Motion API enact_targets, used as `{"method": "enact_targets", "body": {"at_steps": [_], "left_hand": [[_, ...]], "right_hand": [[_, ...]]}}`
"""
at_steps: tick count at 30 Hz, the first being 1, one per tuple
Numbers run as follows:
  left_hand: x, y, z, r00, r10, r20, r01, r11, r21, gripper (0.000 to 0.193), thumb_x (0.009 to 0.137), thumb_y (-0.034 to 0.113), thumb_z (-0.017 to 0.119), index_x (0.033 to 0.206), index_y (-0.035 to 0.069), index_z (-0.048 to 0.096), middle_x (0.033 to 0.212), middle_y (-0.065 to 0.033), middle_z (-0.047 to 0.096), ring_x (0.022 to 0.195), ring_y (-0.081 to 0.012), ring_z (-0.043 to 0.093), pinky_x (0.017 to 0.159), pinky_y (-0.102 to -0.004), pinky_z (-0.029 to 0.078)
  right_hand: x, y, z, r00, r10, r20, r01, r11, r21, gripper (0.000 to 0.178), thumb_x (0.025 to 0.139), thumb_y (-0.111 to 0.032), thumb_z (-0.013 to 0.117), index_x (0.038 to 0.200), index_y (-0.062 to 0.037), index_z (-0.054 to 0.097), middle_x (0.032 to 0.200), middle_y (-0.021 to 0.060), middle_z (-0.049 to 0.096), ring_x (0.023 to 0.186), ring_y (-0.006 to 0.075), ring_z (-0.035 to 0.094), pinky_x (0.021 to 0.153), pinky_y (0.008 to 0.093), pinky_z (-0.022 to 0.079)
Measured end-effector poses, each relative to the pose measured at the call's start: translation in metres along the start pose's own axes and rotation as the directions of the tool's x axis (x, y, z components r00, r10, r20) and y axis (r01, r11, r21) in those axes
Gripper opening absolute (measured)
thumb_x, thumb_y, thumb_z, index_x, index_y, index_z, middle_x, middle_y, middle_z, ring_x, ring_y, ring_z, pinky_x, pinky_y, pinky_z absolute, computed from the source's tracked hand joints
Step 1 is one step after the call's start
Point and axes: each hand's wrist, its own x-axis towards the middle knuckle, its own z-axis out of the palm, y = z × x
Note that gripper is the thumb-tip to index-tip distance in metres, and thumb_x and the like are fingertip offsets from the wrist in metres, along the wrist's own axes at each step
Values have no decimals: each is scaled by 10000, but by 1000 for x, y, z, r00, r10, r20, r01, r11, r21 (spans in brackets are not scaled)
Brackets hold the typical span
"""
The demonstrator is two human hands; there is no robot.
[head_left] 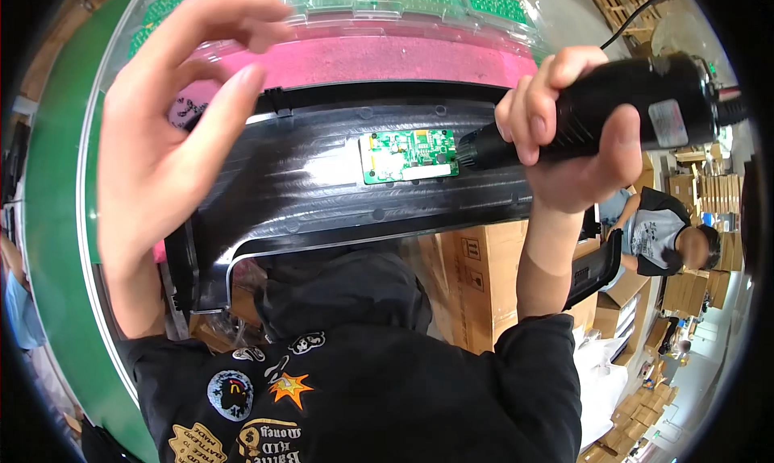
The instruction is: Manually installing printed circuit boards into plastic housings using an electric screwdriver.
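A long black plastic casing (298,205) lies across in front of me. On its inner face sits a small green circuit board (415,150) with a white connector strip. Fingers wrapped round its body, my right hand (568,181) holds a black power screwdriver (617,100) nearly level. The screwdriver's nose overlaps the board's right edge in view; its bit and any contact are hidden. Over the casing's left end hovers my left hand (153,157), thumb and fingers curved apart, with nothing seen between them. Small dark pieces, possibly screws (187,108), show beyond that hand.
Behind the casing are a pink surface (387,60) and clear trays (371,12) of green boards. A green bench strip (60,197) runs along the left. Cardboard boxes (484,278) stand at right. Another person (661,225) is farther right. A cable trails from the screwdriver.
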Motion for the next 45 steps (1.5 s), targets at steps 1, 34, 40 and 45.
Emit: {"method": "enact_targets", "body": {"at_steps": [1,34,40,45], "left_hand": [[-7,4,-10,998,-62,15,61,996,61,255,931,-7,519,1179,-37,573,1149,-95,609,1087,-154,566,905,-274,438],[-318,-45,-120,654,-418,-630,-377,542,-751,636,909,404,576,1346,-47,475,1176,-266,595,680,-202,633,336,-213,338],[-268,-34,-125,371,-638,-674,-435,522,-734,651,949,177,538,1499,-15,246,1537,-275,285,732,-160,589,515,-200,391],[-255,-36,-136,365,-720,-590,-487,393,-780,746,942,139,574,1549,53,148,1578,-173,266,696,-113,438,584,-218,385]], "right_hand": [[-1,0,-4,998,-11,63,5,996,89,524,928,-528,495,1060,-22,512,672,10,496,457,101,408,517,283,361],[-207,-59,-385,345,-127,-930,-813,454,-363,471,984,-419,444,716,-58,581,605,91,556,544,208,546,505,380,410],[-445,-9,-421,254,-85,-963,-651,-752,-105,879,873,-661,487,1107,178,606,992,359,653,946,428,683,802,435,567],[-492,40,-368,-374,54,-926,-894,-286,345,639,860,-456,597,1217,73,601,944,234,680,696,391,651,510,486,505]]}}
